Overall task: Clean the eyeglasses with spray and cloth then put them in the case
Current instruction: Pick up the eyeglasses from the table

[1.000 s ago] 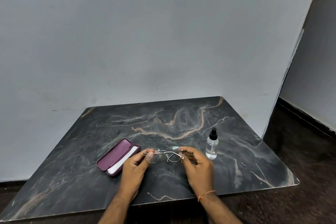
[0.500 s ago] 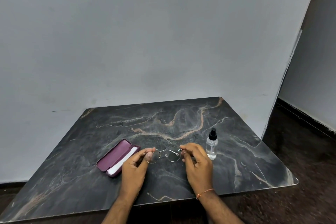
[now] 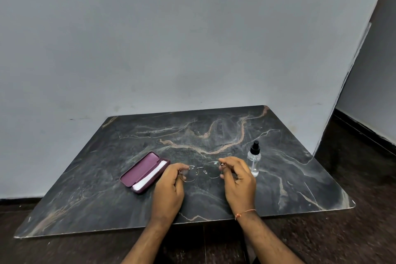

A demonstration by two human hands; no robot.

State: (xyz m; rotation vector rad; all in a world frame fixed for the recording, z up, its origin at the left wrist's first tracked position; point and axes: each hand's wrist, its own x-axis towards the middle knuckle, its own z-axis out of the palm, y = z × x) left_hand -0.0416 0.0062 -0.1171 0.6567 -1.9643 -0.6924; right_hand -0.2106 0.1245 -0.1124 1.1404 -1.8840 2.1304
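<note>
Over the tabletop (image 3: 289, 178), near its front edge, two bare hands are holding the glasses (image 3: 201, 171) w/ lenses facing away. Left hand (image 3: 169, 188) is pinching the left end of the frame; right hand (image 3: 239, 180) is pinching the right end by the hinge, so each grip is narrow and closed on the frame. Vs. a second ago the hands are sitting a bit farther apart and the frame is spread wider between them; the right fingertips are now reaching the hinge corner. Whether the temples are being opened or folded can't be told, wire too thin.

Case (image 3: 144, 172), maroon, is lying open just left of the left hand, w/ a white cloth (image 3: 150, 178) inside. Spray bottle (image 3: 254, 159) is standing upright just right of the right hand, cap on, not touched.

Judgement: the task is only starting, glasses picked up and being readied; spraying, wiping and casing are all still to do.
</note>
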